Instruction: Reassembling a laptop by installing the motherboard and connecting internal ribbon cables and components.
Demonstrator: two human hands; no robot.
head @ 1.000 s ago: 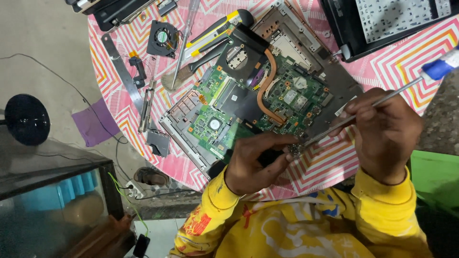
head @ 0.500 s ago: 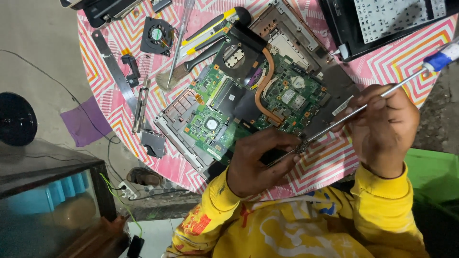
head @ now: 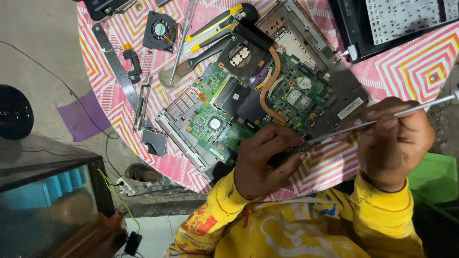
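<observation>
Both hands work at the near edge of the board: the left hand presses flat on it, fingers curled, while the right hand pinches a long screwdriver, tip under the left fingers. A slip could gouge the board or fingers. Beyond lie a fan and brush.

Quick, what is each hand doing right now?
Left hand: fingers curled, resting on the laptop board edge.
Right hand: closed around a long metal screwdriver.
</observation>
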